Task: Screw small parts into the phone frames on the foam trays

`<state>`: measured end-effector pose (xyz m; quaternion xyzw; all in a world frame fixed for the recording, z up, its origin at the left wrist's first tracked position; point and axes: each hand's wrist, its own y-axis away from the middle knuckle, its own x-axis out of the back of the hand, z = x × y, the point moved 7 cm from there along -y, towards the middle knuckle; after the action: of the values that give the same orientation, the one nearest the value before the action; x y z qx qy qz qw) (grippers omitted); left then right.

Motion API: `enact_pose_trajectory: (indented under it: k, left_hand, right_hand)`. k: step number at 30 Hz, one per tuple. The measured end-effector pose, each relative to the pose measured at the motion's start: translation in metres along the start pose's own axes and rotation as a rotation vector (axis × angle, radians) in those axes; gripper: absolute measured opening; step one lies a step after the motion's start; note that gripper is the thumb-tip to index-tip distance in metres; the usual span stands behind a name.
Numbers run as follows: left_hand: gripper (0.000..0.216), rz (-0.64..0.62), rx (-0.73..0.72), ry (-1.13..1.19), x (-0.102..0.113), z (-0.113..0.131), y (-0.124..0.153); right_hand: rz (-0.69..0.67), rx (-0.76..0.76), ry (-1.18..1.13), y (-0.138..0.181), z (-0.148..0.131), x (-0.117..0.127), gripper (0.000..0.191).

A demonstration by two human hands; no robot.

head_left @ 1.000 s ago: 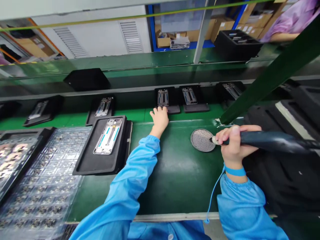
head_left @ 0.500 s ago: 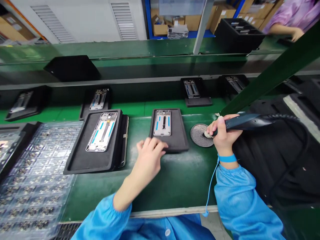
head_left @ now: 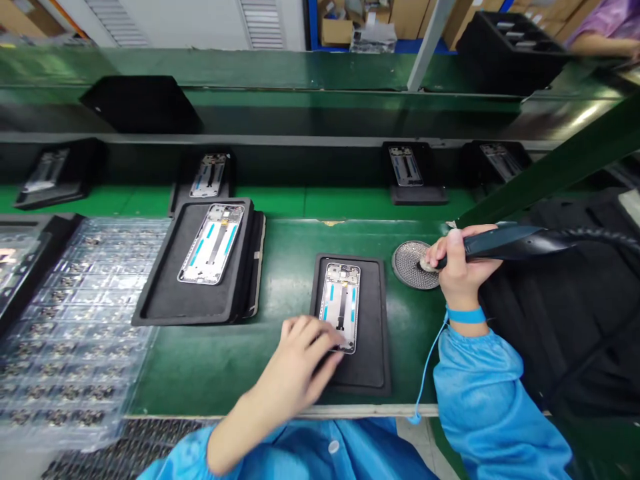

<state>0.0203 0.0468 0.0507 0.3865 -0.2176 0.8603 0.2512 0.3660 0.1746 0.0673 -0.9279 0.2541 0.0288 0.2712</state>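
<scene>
My left hand [head_left: 303, 363] rests on the near left corner of a black foam tray [head_left: 373, 320], fingers curled over its edge and touching the bottom of the phone frame [head_left: 341, 305] lying in it. This tray sits on the green mat close to the front edge. My right hand [head_left: 457, 263] is wrapped round a dark electric screwdriver [head_left: 505, 241] with a coiled cable. The screwdriver's tip presses on a round metal screw dish [head_left: 411, 264] just right of the tray. A blue wrist strap [head_left: 466, 314] is on my right wrist.
A larger black tray [head_left: 165, 300] with another phone frame [head_left: 213, 243] lies to the left. Clear blister trays of small parts [head_left: 75, 340] fill the far left. Several trays with frames ride the conveyor [head_left: 300, 200] behind. A green slanted beam [head_left: 560, 167] crosses the right.
My left hand reached to the conveyor, took a tray with a phone frame and pulled it across the mat to the front edge. My right hand stayed at the screw dish.
</scene>
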Motion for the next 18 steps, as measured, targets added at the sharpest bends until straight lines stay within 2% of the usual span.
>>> enact_pose_trajectory:
  k: [4, 6, 8, 10, 14, 18]
  left_hand:
    - [0.027, 0.177, 0.038, -0.04, 0.01, -0.054, -0.059]
    - [0.03, 0.209, 0.052, -0.046, 0.007, -0.069, -0.082]
    - [0.033, 0.178, 0.001, -0.032, 0.0, -0.068, -0.096]
    - [0.036, 0.11, -0.081, -0.029, -0.007, -0.057, -0.102]
    - [0.04, 0.0, -0.166, -0.06, -0.015, -0.038, -0.096]
    - [0.036, -0.022, -0.172, -0.036, -0.015, -0.036, -0.089]
  right_hand:
    - [0.024, 0.003, -0.017, -0.001, -0.007, -0.001, 0.062]
    - [0.036, -0.006, -0.049, 0.002, -0.015, -0.004, 0.062]
    - [0.036, -0.025, -0.102, 0.009, -0.027, -0.012, 0.059]
    - [-0.007, -0.042, -0.168, 0.021, -0.042, -0.027, 0.054]
    - [-0.211, -0.049, -0.304, 0.048, -0.07, -0.07, 0.04]
    - [-0.333, -0.044, -0.369, 0.065, -0.08, -0.098, 0.037]
